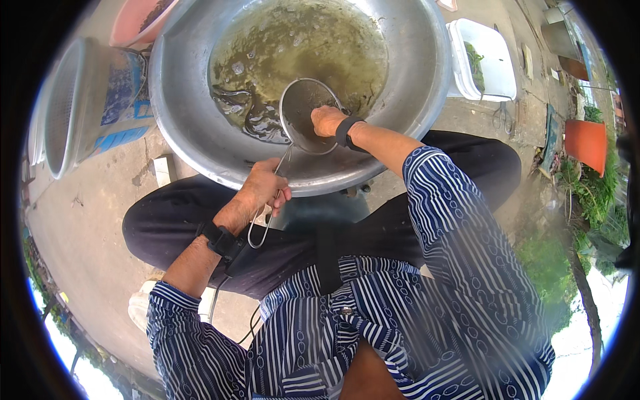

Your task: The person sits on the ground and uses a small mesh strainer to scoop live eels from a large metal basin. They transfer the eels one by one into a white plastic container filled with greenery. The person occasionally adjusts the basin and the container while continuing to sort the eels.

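A wide metal basin [185, 95] holds murky greenish-yellow water [305, 45] with foam on it. Dark, long, eel-like shapes [242, 102] lie in the water at its lower left. My left hand [265, 187] is closed round the wire handle of a round mesh skimmer [305, 102], whose looped end sticks out below my fingers. The skimmer's bowl sits inside the basin at the near side. My right hand [327, 120] reaches into the bowl, fingers curled and pointing down; whether it grips anything there is hidden. Each wrist wears a black band.
On the right stand a white plastic tub [500, 70] with green leaves inside, scissors [502, 117] on the concrete and an orange pot [585, 145]. To the left are a bucket with a perforated basket [62, 107] and a pink basin [137, 22]. A small block [163, 170] lies near my left knee.
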`<action>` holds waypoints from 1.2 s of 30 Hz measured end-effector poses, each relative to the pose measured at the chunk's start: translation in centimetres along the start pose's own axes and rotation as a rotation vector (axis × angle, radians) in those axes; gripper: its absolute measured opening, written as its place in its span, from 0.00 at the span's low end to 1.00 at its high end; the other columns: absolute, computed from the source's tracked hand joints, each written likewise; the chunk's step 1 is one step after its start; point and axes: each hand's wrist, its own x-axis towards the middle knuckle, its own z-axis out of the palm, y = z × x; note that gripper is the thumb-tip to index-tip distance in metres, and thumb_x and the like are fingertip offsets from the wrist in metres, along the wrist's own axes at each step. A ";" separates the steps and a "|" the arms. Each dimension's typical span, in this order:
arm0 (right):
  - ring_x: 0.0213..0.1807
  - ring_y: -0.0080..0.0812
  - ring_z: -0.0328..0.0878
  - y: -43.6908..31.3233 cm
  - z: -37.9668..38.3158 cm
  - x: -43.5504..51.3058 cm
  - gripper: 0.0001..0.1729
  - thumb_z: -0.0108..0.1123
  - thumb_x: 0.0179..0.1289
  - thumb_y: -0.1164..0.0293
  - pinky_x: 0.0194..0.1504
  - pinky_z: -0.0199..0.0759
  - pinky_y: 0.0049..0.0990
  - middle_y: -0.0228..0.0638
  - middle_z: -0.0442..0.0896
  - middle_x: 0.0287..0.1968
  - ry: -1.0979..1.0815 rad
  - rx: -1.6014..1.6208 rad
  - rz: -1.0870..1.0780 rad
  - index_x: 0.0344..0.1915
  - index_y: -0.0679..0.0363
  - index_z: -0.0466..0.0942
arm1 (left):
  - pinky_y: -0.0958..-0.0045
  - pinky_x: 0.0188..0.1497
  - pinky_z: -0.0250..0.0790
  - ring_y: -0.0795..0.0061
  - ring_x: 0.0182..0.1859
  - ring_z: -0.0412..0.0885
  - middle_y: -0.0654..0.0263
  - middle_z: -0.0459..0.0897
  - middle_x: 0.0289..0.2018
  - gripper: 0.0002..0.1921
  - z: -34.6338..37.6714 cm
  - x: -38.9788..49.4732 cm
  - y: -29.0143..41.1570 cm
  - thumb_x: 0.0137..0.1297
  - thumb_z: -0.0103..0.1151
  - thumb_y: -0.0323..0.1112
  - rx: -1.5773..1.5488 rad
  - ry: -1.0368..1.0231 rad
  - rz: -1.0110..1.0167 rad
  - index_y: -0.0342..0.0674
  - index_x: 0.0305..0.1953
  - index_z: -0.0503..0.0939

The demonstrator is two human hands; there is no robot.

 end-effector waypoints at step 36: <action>0.56 0.51 0.67 18.9 -6.1 -10.7 0.29 0.60 0.49 0.66 0.56 0.64 0.40 0.49 0.72 0.50 1.186 0.191 0.502 0.52 0.64 0.69 | 0.80 0.18 0.58 0.81 0.20 0.63 0.57 0.73 0.32 0.10 -22.4 -7.0 18.4 0.66 0.40 0.24 -0.212 0.399 0.784 0.24 0.46 0.65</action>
